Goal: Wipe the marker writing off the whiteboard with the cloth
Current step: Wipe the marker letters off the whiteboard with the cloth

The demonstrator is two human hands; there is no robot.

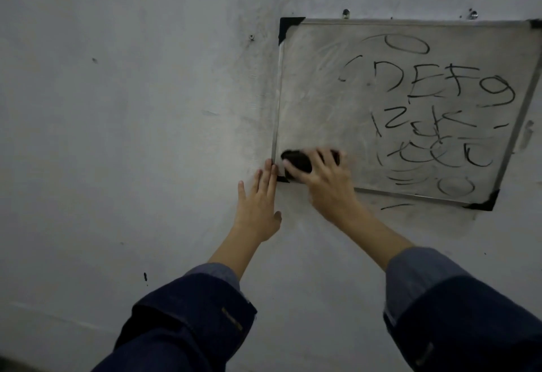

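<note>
One dark cloth [297, 163], bunched into a small wad, sits under the right hand [325, 183] at the lower left corner of the whiteboard [316, 101]. The right fingers [293, 170] are curled over the wad, grasping it and pressing it flat against the board; dark fabric shows past the fingertips and again behind the knuckles. It looks soft, light and easily squashed, so it should be held as a whole bundle under the palm rather than by an edge, or it is likely to unfold or slip.

Just beside those fingers, the left hand [258, 204] lies flat, its fingers straight and released, holding nothing. Their tips touch the board's thin metal frame near the black corner cap [282, 178], likely steadying it.

Beyond the right fingertips, the board's left part is a grey smear. Well to the far side of the knuckles, black marker writing [434, 90] remains: loops, letters such as D, E, F, and scribbles. About half looks left to wipe.

Outward, the board hangs tilted on a pale, scuffed wall [132, 107] from small screws [346, 13]. Dark jacket sleeves [187, 321] cover both forearms. Lighting is dim.
</note>
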